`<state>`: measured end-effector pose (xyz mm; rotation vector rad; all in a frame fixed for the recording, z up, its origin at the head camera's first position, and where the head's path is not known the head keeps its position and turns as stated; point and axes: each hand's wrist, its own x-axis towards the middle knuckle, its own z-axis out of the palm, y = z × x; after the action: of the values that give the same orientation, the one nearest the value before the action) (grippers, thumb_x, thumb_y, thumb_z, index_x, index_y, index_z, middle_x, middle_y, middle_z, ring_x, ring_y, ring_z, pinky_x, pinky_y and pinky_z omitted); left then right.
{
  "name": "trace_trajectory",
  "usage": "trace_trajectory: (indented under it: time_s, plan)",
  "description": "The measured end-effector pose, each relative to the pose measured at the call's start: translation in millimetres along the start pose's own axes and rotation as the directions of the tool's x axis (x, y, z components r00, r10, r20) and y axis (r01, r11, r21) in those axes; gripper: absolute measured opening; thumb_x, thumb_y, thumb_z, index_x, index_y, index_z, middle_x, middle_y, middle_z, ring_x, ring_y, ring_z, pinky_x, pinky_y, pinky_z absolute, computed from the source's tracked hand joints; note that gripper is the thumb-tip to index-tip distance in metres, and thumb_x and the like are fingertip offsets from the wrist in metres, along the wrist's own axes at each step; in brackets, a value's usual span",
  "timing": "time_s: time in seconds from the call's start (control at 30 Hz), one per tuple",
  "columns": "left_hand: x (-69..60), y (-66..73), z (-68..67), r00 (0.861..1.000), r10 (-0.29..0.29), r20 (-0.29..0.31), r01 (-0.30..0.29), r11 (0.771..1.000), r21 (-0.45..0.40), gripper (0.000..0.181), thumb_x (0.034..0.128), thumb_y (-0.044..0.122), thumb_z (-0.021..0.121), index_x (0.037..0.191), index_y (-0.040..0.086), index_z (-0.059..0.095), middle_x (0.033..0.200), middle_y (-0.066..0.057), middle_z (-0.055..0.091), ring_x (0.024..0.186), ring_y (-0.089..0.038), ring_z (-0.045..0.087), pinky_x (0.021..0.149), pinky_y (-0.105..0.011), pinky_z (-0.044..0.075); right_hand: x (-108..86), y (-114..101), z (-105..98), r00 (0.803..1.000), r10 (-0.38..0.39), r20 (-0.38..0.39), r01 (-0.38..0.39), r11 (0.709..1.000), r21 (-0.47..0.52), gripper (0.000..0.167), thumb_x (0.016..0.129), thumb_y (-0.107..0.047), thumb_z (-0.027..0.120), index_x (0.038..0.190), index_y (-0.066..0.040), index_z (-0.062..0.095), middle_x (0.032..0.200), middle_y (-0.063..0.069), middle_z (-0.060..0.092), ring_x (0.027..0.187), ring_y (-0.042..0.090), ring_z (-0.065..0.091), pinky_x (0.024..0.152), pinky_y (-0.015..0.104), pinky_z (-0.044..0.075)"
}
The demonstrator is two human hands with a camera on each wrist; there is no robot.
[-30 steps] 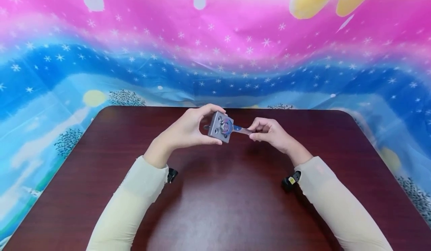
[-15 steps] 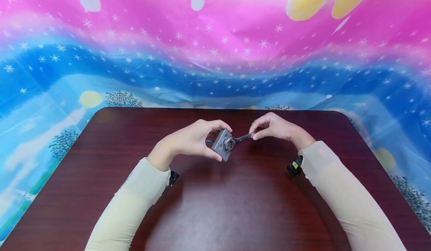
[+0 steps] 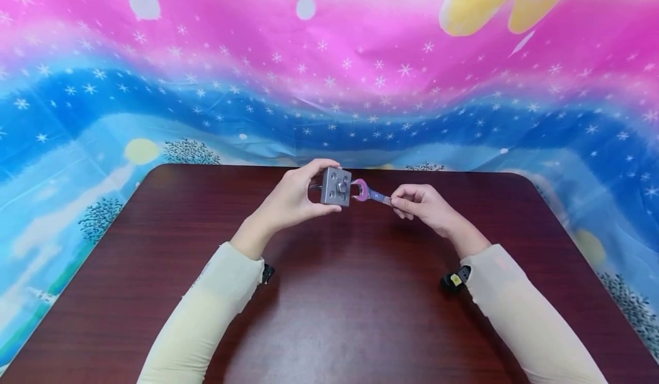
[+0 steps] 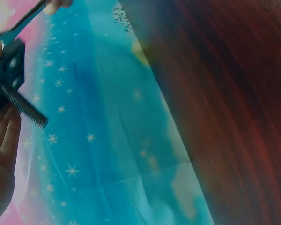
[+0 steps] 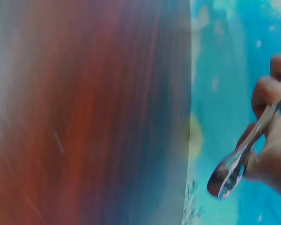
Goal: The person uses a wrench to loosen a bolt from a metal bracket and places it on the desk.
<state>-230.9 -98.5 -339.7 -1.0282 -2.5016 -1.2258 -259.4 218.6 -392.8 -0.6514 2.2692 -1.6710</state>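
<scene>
My left hand [image 3: 288, 198] holds a square grey metal block [image 3: 326, 188] by its edges, between thumb and fingers, above the table. A bolt head [image 3: 342, 186] stands out at the middle of its face, with several holes around it. In the left wrist view the bolt's threaded shank [image 4: 24, 105] sticks out of the block's back. My right hand [image 3: 424, 206] pinches a shiny combination wrench [image 3: 380, 197] by its far end. Its open end faces the block, just right of the bolt head and apart from it. The right wrist view shows the wrench's ring end [image 5: 225, 176].
A dark red-brown wooden table [image 3: 329, 315] lies beneath both hands. Behind it hangs a pink and blue cloth [image 3: 329, 98] printed with snowflakes. Each wrist wears a small black camera, one of them the right wrist camera [image 3: 455, 280].
The wrench has come off the bolt head and moved right with my right hand. The block has risen from half a second ago and turned its face more toward the head camera.
</scene>
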Motion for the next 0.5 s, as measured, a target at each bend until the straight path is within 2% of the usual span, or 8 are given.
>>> trace_trajectory:
  time_s: [0.1,0.17,0.23,0.37,0.5]
  plan:
    - [-0.2,-0.2,3.3,0.998,0.011,-0.067,-0.010,1.000,0.011,0.075,0.0724,0.015,0.090,0.136,0.009,0.050,0.121,-0.010,0.066,0.101,-0.020,0.069,0.090,-0.033,0.059,-5.5,-6.2,13.5,0.999,0.000,-0.054,0.002,0.999,0.046,0.014,0.101,-0.014,0.058,0.095,-0.007,0.067,0.066,-0.002,0.057,0.058,0.016,0.047,0.053,0.029,0.043]
    - [0.2,0.5,4.7,0.994,0.028,-0.104,-0.027,1.000,0.011,0.076,0.0717,0.014,0.090,0.136,0.008,0.051,0.121,-0.011,0.066,0.099,-0.021,0.070,0.088,-0.034,0.060,-7.6,-11.5,20.9,0.996,-0.003,-0.089,0.009,0.998,0.064,0.013,0.101,-0.016,0.058,0.095,-0.012,0.068,0.067,-0.002,0.058,0.059,0.016,0.047,0.054,0.027,0.044]
    - [1.0,1.3,5.8,0.989,0.054,-0.135,-0.052,0.998,0.017,0.076,0.0708,0.014,0.091,0.135,0.008,0.051,0.121,-0.011,0.066,0.097,-0.022,0.070,0.087,-0.036,0.061,-8.3,-16.3,26.2,0.992,-0.011,-0.126,0.020,0.997,0.075,0.012,0.101,-0.017,0.059,0.095,-0.013,0.069,0.068,-0.003,0.059,0.060,0.019,0.048,0.055,0.026,0.045]
    - [1.8,2.8,6.9,0.980,0.093,-0.174,-0.091,0.996,0.020,0.076,0.0695,0.013,0.091,0.134,0.006,0.052,0.122,-0.012,0.067,0.096,-0.022,0.070,0.085,-0.039,0.061,-7.8,-22.2,31.2,0.984,-0.016,-0.175,0.023,0.999,0.039,0.013,0.099,-0.016,0.061,0.098,-0.005,0.068,0.067,-0.003,0.060,0.061,0.024,0.048,0.054,0.024,0.045]
    - [1.2,4.0,7.2,0.977,0.105,-0.183,-0.105,0.994,0.013,0.076,0.0692,0.012,0.092,0.134,0.005,0.053,0.124,-0.013,0.066,0.097,-0.024,0.069,0.085,-0.042,0.061,-7.5,-23.4,31.9,0.983,0.004,-0.186,-0.007,1.000,-0.012,0.016,0.099,-0.014,0.061,0.100,0.001,0.066,0.066,-0.003,0.061,0.060,0.023,0.049,0.054,0.024,0.045]
